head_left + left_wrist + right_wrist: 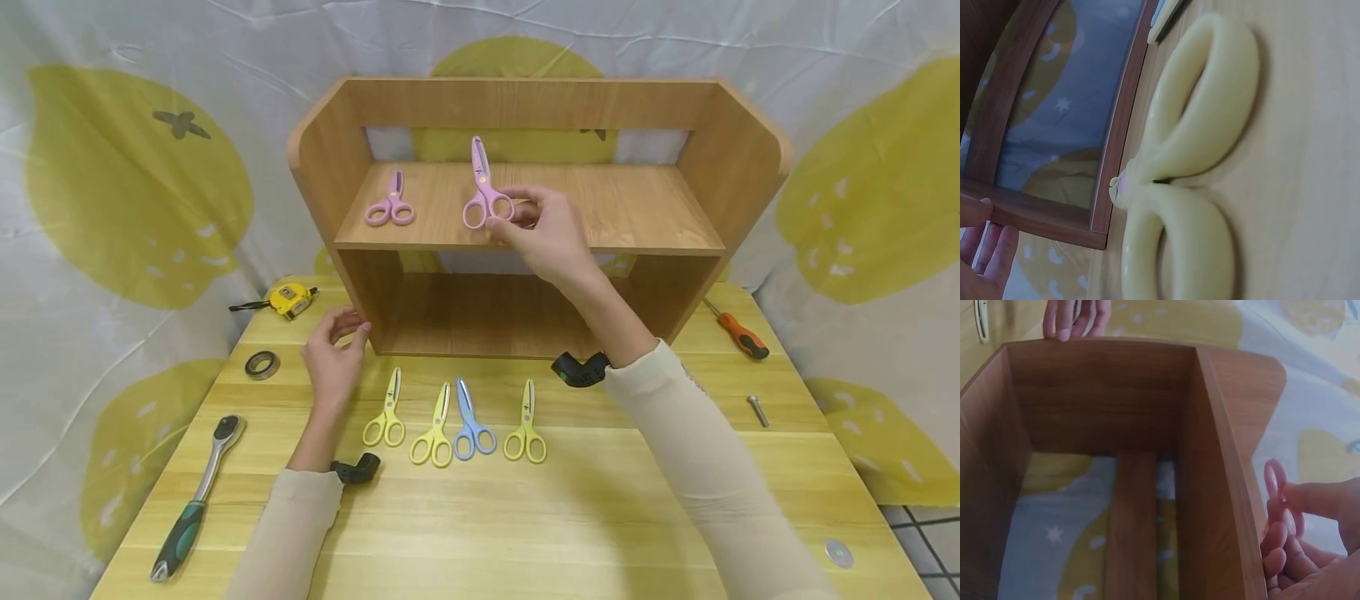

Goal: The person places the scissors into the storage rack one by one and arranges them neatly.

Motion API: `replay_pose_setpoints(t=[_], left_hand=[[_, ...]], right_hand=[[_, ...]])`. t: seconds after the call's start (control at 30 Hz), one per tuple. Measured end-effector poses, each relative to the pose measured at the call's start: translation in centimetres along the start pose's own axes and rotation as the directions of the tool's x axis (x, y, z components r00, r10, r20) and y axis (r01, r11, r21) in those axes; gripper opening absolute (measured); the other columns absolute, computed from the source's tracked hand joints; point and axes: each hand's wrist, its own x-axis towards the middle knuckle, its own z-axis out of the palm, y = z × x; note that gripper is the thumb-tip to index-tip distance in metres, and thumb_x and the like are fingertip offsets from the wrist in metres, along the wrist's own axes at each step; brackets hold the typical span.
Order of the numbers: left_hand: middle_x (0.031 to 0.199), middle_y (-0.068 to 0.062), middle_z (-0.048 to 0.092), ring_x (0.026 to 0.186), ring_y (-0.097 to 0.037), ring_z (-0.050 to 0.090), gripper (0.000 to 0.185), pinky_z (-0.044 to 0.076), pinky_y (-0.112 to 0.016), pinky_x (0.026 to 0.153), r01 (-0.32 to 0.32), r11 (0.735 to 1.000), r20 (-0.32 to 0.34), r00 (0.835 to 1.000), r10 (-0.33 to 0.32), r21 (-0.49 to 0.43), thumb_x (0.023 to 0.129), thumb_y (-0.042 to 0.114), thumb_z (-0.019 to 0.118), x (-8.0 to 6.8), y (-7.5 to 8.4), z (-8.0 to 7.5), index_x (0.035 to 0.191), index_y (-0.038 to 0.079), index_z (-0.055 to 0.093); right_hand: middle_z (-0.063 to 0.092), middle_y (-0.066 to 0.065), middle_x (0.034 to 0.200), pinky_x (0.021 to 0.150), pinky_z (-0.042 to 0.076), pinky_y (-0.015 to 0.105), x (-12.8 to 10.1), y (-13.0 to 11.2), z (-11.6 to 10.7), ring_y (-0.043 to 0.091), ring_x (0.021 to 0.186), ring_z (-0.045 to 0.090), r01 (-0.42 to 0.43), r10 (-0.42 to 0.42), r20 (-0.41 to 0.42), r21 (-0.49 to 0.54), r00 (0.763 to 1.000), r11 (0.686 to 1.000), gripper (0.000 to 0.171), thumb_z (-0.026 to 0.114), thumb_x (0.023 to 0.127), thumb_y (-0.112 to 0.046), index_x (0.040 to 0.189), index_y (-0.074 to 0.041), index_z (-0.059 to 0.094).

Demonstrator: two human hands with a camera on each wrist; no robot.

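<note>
My right hand (551, 236) pinches one handle loop of a pair of pink scissors (482, 179), blades pointing up and back, over the upper shelf (600, 200) of a wooden rack. In the right wrist view the thumb and fingers close on the pink loop (1277, 478) beside the shelf board. A second pair of pink scissors (393, 200) lies at the left of that shelf. My left hand (335, 354) rests its fingertips against the rack's left side panel (360, 287). Near it on the table lie yellow scissors (386, 412), looming large in the left wrist view.
In front of the rack lie more yellow scissors (433, 429) (527, 425) and blue scissors (471, 421). At left are a tape measure (291, 300), a bearing ring (262, 365) and a ratchet wrench (198, 496). At right are a screwdriver (741, 333), a bolt (758, 411) and a washer (838, 552).
</note>
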Motion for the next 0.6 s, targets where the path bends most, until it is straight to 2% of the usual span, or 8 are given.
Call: replay_pose_setpoints(t=[0.1,0.2,0.4,0.6], left_hand=[[0.110,-0.013,0.076,0.101,-0.026,0.074,0.031,0.056,-0.009,0.076,-0.008,1.000,0.005,1.000,0.008,-0.002,0.091,0.005,0.078,0.0,-0.1,-0.1,0.121,0.008,0.070],[0.109,-0.012,0.076,0.101,-0.026,0.074,0.030,0.057,-0.010,0.076,-0.014,1.000,0.003,1.000,0.014,-0.001,0.091,0.005,0.078,0.0,-0.1,-0.2,0.120,0.008,0.070],[0.109,-0.012,0.077,0.101,-0.027,0.074,0.031,0.057,-0.010,0.076,-0.015,1.000,0.003,1.000,0.015,-0.010,0.090,0.004,0.078,0.0,-0.1,-0.2,0.120,0.008,0.071],[0.111,-0.012,0.077,0.102,-0.027,0.073,0.033,0.058,-0.012,0.077,-0.015,1.000,0.009,1.000,0.015,0.001,0.090,0.005,0.078,-0.1,0.0,-0.2,0.122,0.009,0.071]], right_hand=[[0.077,0.008,0.090,0.061,0.052,0.021,0.7,-0.3,0.9,0.014,0.079,0.071,-0.032,0.032,0.012,-0.002,0.999,0.999,0.043,0.078,0.092,-0.013,0.133,-0.009,0.067],[0.075,0.006,0.089,0.056,0.047,0.020,1.6,-0.8,1.6,0.011,0.073,0.067,-0.064,0.065,0.029,-0.041,0.997,0.997,0.044,0.078,0.093,-0.017,0.135,-0.010,0.066],[0.075,0.005,0.094,0.058,0.052,0.018,3.2,-1.4,2.6,0.008,0.071,0.066,-0.118,0.124,0.062,-0.086,0.990,0.989,0.048,0.080,0.092,-0.022,0.136,-0.009,0.065],[0.075,0.006,0.093,0.057,0.047,0.019,4.0,-1.1,3.4,0.009,0.071,0.062,-0.059,0.078,0.114,-0.163,0.990,0.985,0.044,0.079,0.091,-0.024,0.128,-0.004,0.067]])
